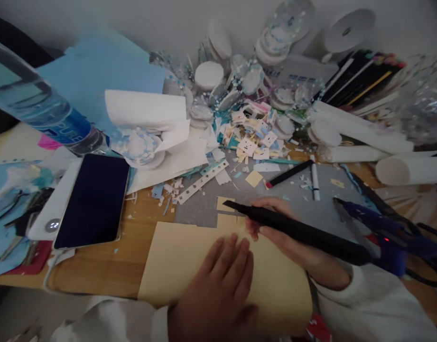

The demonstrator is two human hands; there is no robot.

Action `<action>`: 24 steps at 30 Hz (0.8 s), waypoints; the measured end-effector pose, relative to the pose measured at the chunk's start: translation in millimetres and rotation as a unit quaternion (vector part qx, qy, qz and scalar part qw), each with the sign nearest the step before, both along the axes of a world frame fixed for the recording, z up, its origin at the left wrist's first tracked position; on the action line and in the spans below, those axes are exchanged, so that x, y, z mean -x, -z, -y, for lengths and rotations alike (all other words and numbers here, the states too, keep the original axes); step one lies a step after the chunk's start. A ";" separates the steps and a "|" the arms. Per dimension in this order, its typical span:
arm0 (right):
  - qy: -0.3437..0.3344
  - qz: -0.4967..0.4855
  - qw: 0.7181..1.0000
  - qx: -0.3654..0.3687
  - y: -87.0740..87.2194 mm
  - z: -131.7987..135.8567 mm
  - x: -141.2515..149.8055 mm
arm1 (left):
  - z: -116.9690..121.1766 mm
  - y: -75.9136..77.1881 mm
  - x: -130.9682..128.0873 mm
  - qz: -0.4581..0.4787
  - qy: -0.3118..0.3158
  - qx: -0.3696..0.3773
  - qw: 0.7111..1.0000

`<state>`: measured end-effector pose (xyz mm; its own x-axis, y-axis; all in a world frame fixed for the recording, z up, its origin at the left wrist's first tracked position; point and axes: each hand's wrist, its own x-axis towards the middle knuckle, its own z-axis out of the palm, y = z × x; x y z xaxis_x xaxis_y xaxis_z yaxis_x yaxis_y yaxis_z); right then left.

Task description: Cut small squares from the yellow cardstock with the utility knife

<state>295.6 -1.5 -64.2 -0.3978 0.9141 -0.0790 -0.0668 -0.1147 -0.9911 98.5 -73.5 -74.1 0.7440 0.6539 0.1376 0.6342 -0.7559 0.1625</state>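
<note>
My left hand [218, 289] lies flat, fingers together, on a sheet of tan paper [175, 261] on the wooden desk. My right hand [292, 242] is closed round a long black cutting tool [300, 230], whose tip rests at the sheet's notched upper edge. A small tan offcut [225, 203] lies just beyond the tip on the grey cutting mat [204, 209].
A dark phone [93, 199] rests on a white device at the left, beside a water bottle [43, 114]. A blue glue gun [382, 223] sits at the right. Paper scraps, small square paper faces [254, 142], white foam rolls [364, 133] and discs crowd the back.
</note>
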 end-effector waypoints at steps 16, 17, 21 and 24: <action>0.098 0.074 0.992 -0.033 -9.3 9.3 6.6 | -5.3 5.0 -3.8 0.059 -0.006 -0.017 0.998; 0.087 0.075 0.993 -0.035 -10.6 11.4 8.9 | -4.9 5.4 -4.2 0.067 -0.009 -0.017 0.998; 0.053 0.081 0.995 -0.017 -12.4 17.8 18.4 | -3.7 6.0 -6.0 0.086 -0.022 -0.015 0.996; 0.061 0.091 0.993 -0.033 -11.5 18.4 22.9 | -3.2 6.9 -7.0 0.099 -0.031 -0.021 0.994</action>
